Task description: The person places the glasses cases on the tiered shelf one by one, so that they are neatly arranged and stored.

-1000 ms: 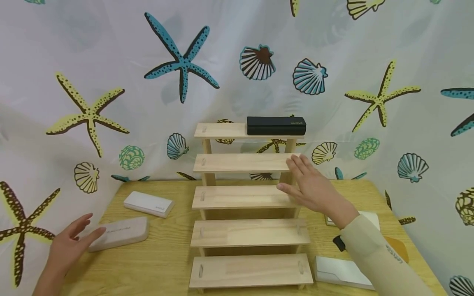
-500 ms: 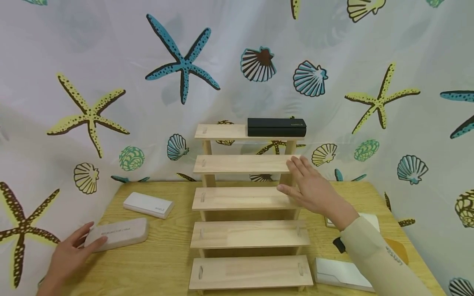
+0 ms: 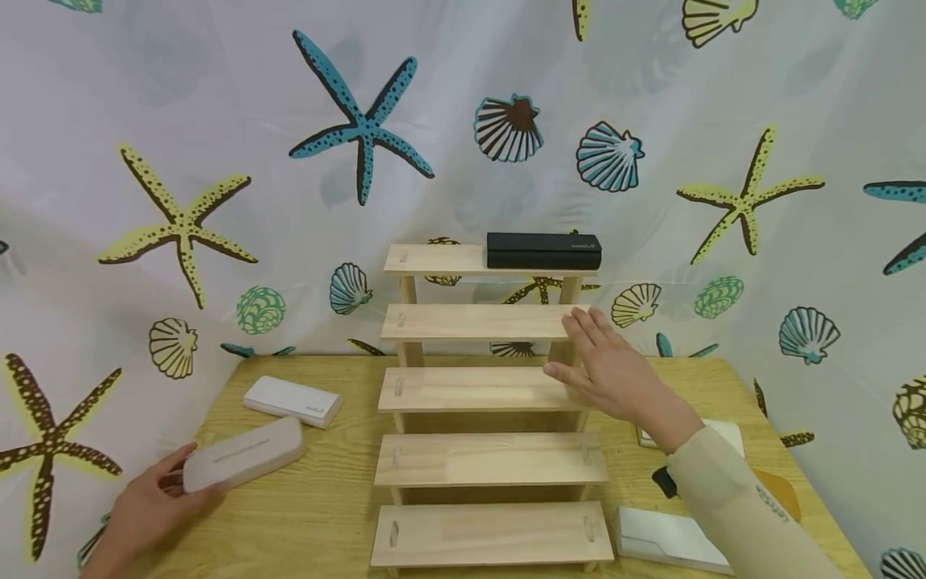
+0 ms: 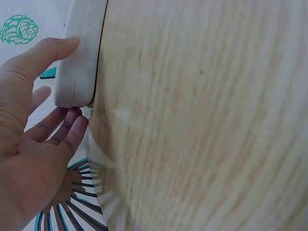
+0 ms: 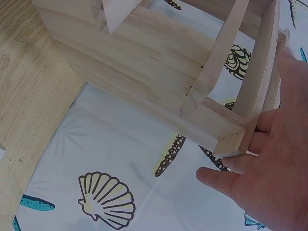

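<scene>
My left hand grips the near-left end of a light grey-beige glasses case at the table's left side. In the left wrist view the thumb lies along one side of the case, and the other fingers are around its end. My right hand rests its straight fingers on the right end of the second tier from the top of a stepped wooden rack. The right wrist view shows those fingers at the rack's edge. A black case lies on the right half of the top tier.
A white case lies behind the beige one. Right of the rack are another white case, an orange-brown item and a pale item, partly hidden by my right arm. A patterned curtain hangs behind the wooden table.
My left hand has reached the beige case and taken hold of its end. The case has shifted right and its far end has swung away. The right hand has stayed on the rack.
</scene>
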`<state>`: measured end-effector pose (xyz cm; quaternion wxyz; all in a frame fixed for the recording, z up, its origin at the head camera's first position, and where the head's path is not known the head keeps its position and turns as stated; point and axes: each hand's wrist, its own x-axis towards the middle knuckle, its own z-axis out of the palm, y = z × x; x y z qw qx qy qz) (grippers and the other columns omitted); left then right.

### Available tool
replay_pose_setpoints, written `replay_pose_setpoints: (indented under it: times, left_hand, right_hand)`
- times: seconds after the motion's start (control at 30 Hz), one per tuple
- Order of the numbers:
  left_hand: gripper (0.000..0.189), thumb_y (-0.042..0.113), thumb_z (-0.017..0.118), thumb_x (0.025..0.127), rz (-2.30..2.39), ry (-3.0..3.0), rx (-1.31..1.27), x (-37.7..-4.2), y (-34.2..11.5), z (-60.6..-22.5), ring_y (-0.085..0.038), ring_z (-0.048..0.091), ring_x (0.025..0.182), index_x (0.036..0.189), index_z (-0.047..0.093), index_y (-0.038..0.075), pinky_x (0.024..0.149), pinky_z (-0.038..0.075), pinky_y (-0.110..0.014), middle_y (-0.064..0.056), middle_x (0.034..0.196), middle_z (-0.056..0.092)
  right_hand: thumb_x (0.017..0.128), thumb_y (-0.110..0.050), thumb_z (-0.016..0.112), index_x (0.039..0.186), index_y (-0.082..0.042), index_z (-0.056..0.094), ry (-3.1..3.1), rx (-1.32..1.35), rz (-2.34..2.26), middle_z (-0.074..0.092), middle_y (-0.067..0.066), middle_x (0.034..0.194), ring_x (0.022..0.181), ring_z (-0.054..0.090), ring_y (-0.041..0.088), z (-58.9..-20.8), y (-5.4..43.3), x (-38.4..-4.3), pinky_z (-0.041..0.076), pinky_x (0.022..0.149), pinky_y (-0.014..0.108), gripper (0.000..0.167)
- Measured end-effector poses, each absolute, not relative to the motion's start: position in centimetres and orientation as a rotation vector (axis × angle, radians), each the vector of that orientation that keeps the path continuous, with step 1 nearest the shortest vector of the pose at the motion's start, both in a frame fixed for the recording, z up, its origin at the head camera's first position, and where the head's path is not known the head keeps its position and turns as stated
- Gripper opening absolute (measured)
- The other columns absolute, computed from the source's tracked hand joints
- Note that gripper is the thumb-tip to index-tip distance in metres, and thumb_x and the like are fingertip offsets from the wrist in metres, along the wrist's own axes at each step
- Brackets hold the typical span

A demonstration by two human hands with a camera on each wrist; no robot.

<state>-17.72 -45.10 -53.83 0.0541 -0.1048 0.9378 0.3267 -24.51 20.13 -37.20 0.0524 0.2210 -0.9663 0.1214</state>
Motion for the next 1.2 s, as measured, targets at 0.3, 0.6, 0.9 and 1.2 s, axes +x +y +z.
replay_pose_setpoints:
  times: [0.3, 0.6, 0.9, 1.2]
  left_hand:
    - [0.103, 0.057, 0.081, 0.089, 0.867, 2.994, -0.164, -18.3, -44.8, -54.9, -0.03, 0.065, 0.107, 0.152, 0.042, -0.015, 0.069, 0.048, -0.019, -0.041, 0.142, 0.055]
    - [0.102, 0.065, 0.081, 0.084, 0.875, 2.972, -0.225, -18.0, -43.6, -55.2, -0.046, 0.06, 0.121, 0.149, 0.048, -0.008, 0.087, 0.052, -0.046, -0.038, 0.144, 0.054]
    - [0.112, 0.07, 0.081, 0.081, 0.875, 2.905, -0.341, -18.1, -43.2, -54.6, -0.048, 0.06, 0.123, 0.153, 0.043, -0.007, 0.086, 0.053, -0.045, -0.039, 0.149, 0.05]
    - [0.109, 0.069, 0.081, 0.081, 0.884, 2.935, -0.341, -17.8, -43.1, -53.6, -0.033, 0.066, 0.11, 0.152, 0.047, -0.007, 0.071, 0.05, -0.026, -0.038, 0.145, 0.055]
  right_hand:
    - [0.108, -0.055, 0.051, 0.166, 0.003, 0.021, -2.931, 0.677, 0.37, 0.018, 0.024, 0.174, 0.163, 0.012, 0.046, -37.4, 20.3, -24.5, 0.021, 0.129, 0.06, 0.087]
    - [0.107, -0.054, 0.053, 0.166, 0.003, 0.023, -2.92, 0.677, 0.352, 0.019, 0.024, 0.174, 0.163, 0.013, 0.045, -37.3, 20.4, -24.5, 0.022, 0.13, 0.059, 0.088]
    - [0.107, -0.055, 0.053, 0.166, 0.003, 0.023, -2.928, 0.67, 0.345, 0.019, 0.024, 0.174, 0.163, 0.013, 0.045, -37.2, 20.4, -24.5, 0.021, 0.13, 0.058, 0.088]
    - [0.107, -0.056, 0.053, 0.166, 0.002, 0.022, -2.924, 0.673, 0.329, 0.018, 0.023, 0.175, 0.163, 0.013, 0.045, -37.3, 20.4, -24.7, 0.019, 0.131, 0.058, 0.088]
